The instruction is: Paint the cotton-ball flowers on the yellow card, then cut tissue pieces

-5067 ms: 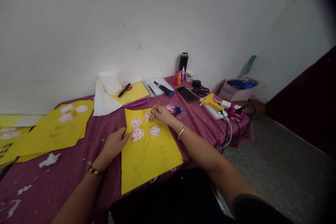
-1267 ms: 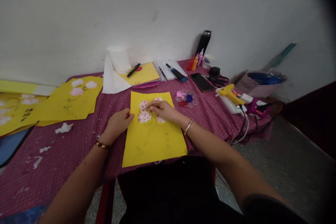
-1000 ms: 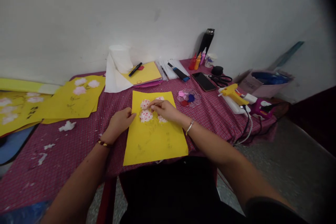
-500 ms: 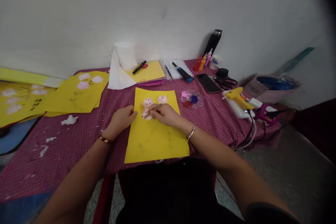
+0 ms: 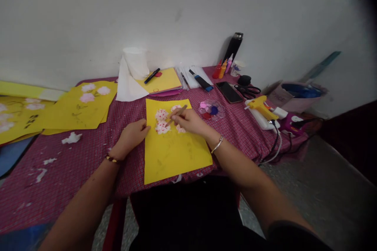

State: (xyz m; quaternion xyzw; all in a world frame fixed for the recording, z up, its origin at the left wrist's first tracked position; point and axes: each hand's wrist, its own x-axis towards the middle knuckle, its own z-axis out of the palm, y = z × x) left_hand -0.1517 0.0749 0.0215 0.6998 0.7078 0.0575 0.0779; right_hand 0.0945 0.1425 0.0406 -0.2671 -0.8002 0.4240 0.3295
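A yellow sheet of paper (image 5: 173, 159) lies at the table's front edge, with faint pencil marks and white paper-pulp flowers (image 5: 161, 115) dotted red. My right hand (image 5: 188, 120) pinches a thin brown stick (image 5: 182, 110), perhaps a brush handle. Its lower tip is at the lower left flower (image 5: 162, 127); the fingers and stick partly cover the flowers on the right. At the sheet's left edge, my left hand (image 5: 134, 135) is closed, its thumb and curled fingers gripping the paper's border. Right of the sheet is a clear flower-shaped palette (image 5: 219, 113) with pink, red and blue paint.
Finished-looking yellow sheets (image 5: 63, 111) and white scraps (image 5: 71, 138) lie left. Behind are tissue (image 5: 135, 64), a marker (image 5: 152, 75) and paint bottles (image 5: 222, 70). A phone (image 5: 229, 92), scissors (image 5: 249, 91), a yellow glue gun (image 5: 263, 108) and cables (image 5: 278, 145) are right.
The sheet has turned slightly. My right hand has shifted a little right over it, and the stick now shows, slanting up from the lower left flower. My left hand keeps to the paper's edge.
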